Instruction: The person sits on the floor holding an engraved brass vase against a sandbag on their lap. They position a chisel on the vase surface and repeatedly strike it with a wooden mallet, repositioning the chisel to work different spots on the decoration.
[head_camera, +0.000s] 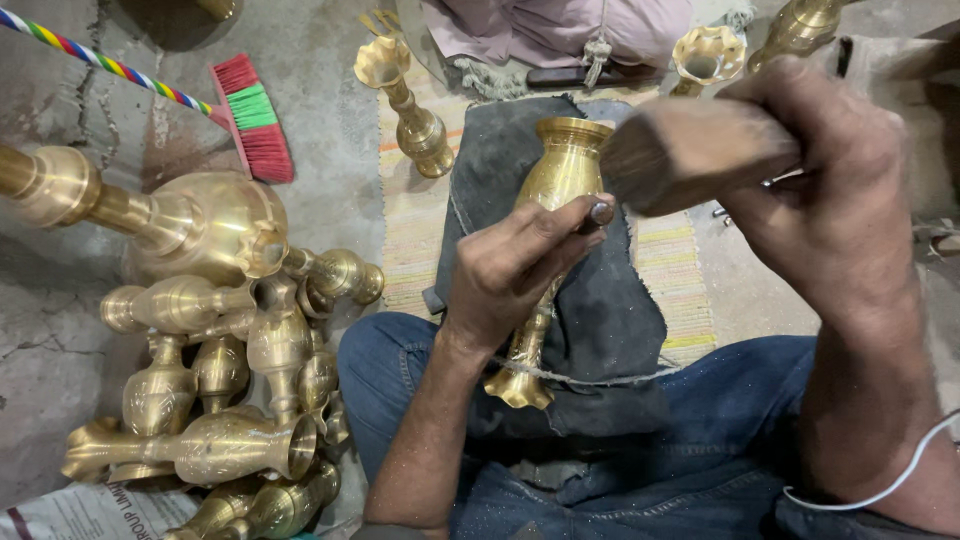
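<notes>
A tall brass vase lies lengthwise on a dark cloth over my lap, its mouth pointing away from me. My left hand rests on the vase's body and pinches a small metal chisel against it. My right hand grips a wooden mallet, whose blunt head hangs just above the chisel's top. The vase's flared foot shows below my left wrist.
A heap of several brass vases lies on the concrete floor at the left. A broom with a striped handle lies beyond it. More brass vases stand on a striped mat near another seated person.
</notes>
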